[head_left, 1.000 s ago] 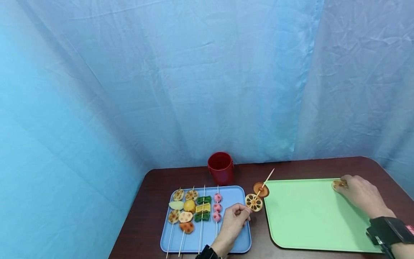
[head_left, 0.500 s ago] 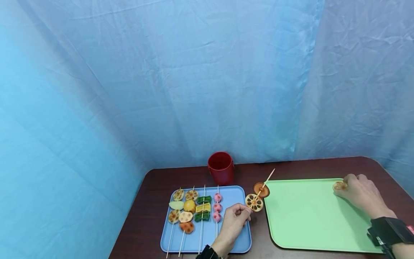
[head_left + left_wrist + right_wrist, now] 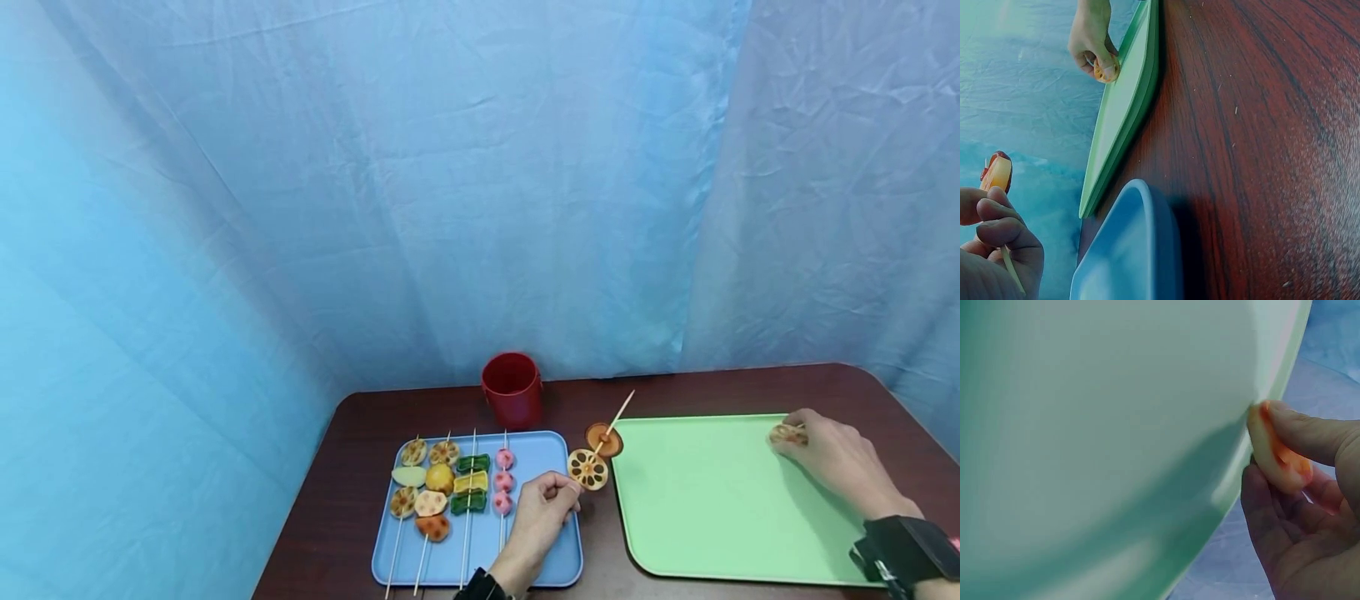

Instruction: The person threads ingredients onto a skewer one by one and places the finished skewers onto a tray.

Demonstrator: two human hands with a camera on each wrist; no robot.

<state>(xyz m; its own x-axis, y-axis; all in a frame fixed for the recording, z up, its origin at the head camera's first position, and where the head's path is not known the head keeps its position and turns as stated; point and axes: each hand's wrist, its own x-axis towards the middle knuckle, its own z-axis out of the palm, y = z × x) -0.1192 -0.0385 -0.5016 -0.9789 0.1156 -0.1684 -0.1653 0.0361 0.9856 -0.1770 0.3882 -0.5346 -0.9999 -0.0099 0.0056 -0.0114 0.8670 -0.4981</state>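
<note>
My left hand (image 3: 542,510) pinches the lower part of a wooden skewer (image 3: 622,411) over the right side of the blue tray (image 3: 551,575). Threaded on it are a lotus root slice (image 3: 588,469) and, above that, a brown mushroom-like slice (image 3: 602,440). The skewer leans up and right, its bare tip free. At the far right corner of the green tray (image 3: 697,500), my right hand (image 3: 840,458) holds another lotus root slice (image 3: 787,434) between thumb and fingers. In the right wrist view this slice (image 3: 1277,450) stands on edge, close to the tray's rim.
Several loaded skewers lie side by side on the blue tray: lotus root (image 3: 402,502), mixed pieces (image 3: 439,477), green and yellow pieces (image 3: 470,482) and pink balls (image 3: 503,481). A red cup (image 3: 512,392) stands behind them. Blue curtains hang beyond the dark wooden table (image 3: 322,517).
My right hand has shifted very slightly at the tray corner, still holding its lotus root slice. The left hand and its skewer have hardly moved.
</note>
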